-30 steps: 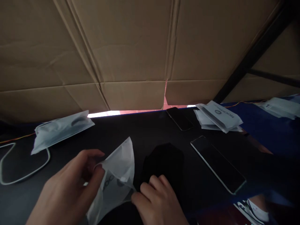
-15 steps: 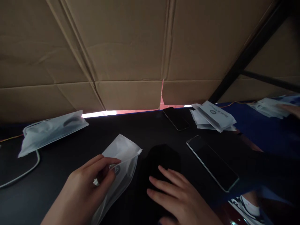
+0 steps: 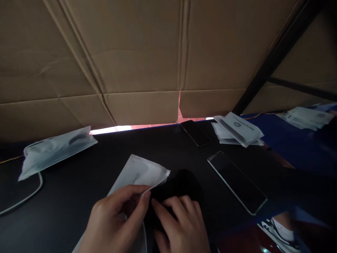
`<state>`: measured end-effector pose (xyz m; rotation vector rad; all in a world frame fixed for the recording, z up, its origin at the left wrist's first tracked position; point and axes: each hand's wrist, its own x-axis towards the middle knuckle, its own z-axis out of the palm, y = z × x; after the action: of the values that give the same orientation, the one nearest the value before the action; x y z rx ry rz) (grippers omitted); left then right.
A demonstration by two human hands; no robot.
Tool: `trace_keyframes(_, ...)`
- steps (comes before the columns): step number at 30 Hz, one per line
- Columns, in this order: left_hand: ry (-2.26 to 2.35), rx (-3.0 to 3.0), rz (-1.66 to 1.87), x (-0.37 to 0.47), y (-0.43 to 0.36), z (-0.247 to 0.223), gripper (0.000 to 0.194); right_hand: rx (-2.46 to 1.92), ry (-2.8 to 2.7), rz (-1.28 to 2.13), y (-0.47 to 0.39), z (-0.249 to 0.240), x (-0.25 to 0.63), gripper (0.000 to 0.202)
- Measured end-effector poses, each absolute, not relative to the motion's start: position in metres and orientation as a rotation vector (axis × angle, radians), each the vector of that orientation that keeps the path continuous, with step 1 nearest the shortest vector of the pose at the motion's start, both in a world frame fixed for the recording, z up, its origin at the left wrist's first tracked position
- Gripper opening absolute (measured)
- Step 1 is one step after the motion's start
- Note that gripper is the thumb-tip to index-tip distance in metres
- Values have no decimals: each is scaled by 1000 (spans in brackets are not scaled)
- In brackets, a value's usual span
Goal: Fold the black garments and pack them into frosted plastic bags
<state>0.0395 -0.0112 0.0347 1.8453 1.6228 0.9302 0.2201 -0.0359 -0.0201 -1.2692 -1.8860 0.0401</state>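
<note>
A translucent white zip bag [image 3: 123, 172] lies on the black tabletop, its small white slider at the right corner. My left hand [image 3: 116, 218] pinches the bag's edge between thumb and forefinger, covering much of its lower part. Close to the right of those fingertips is my right hand [image 3: 181, 225], its fingers curled inward. Whatever is between the right fingers is dark and hidden, so I cannot make it out. A dark patch [image 3: 186, 182] lies just beyond that hand, and I cannot tell if it is shadow or a thing.
To the right lie a large phone [image 3: 237, 182], a smaller phone [image 3: 196, 133] and a pile of printed white pouches [image 3: 238, 128]. A filled pouch [image 3: 58, 149] and white cable [image 3: 26, 200] are at left. Cardboard [image 3: 142, 52] stands behind. A person's shoe [image 3: 281, 235] shows lower right.
My right hand has gone from spread fingers to curled ones and moved left, close to my left hand. The left hand and bag edge shifted slightly right. Another person's hand at far right left view.
</note>
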Motion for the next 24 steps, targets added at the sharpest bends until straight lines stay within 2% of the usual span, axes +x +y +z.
trace_keyframes(4,1642,2076,781,10,-16,20,44,-1376,-1863,37,-34,-14,217,37)
trace_keyframes(7,1715,2408,692,-17,-19,-1,54,-1304,-1910,33,-34,-18,213,47)
trace_keyframes(8,1691,2514,642,-22,-19,-8,58,-1239,-1944,26,-34,-21,210,43)
trace_keyframes(11,1580,2659,512,-22,-22,-20,65,-969,-2071,-15,-33,-33,204,13)
trace_keyframes(14,1533,2626,501,-11,-27,-21,65,-786,-2199,38,-30,-38,205,23)
trace_keyframes(20,1525,2493,496,-4,-35,-19,62,-667,-2372,311,-26,-20,218,28)
trace_keyframes(24,1565,2550,546,1,-34,-19,65,-983,-1948,73,-31,-19,224,26)
